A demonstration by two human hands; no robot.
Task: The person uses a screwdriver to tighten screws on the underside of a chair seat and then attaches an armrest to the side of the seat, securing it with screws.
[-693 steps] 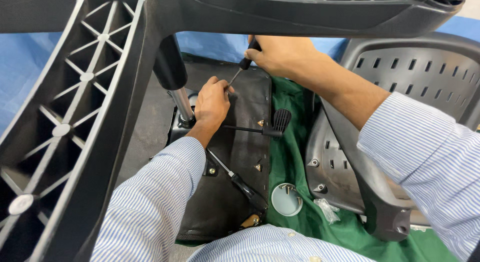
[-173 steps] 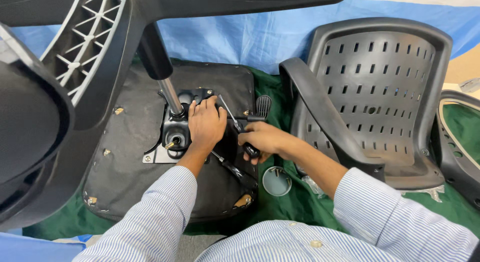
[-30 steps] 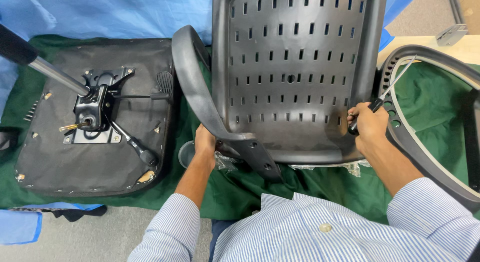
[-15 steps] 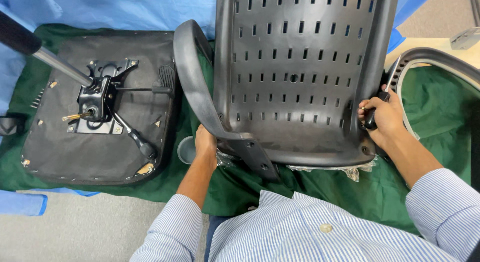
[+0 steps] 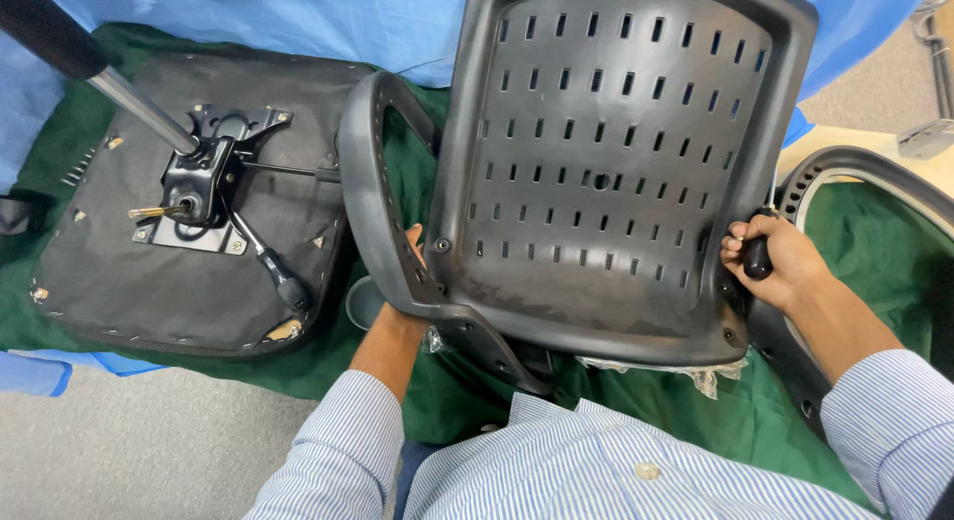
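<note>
A black perforated plastic chair back [image 5: 606, 172] stands tilted in front of me, with its curved black armrest [image 5: 373, 212] on the left side. My left hand [image 5: 405, 292] reaches under the armrest and grips it where it joins the shell; the fingers are mostly hidden. At the shell's right edge, my right hand [image 5: 773, 265] is closed around the black handle of a screwdriver [image 5: 757, 257], whose shaft points up along the rim.
An upturned black seat base [image 5: 189, 292] with a metal mechanism plate [image 5: 204, 182], gas cylinder [image 5: 89, 68] and lever lies at the left on green cloth [image 5: 636, 421]. Another curved armrest [image 5: 865, 167] lies at the right. A small round cup [image 5: 363, 301] sits beside the seat.
The view has tilted and moved closer. My right hand slid slightly down and left along the shell's right edge with the screwdriver. My left hand stays on the armrest.
</note>
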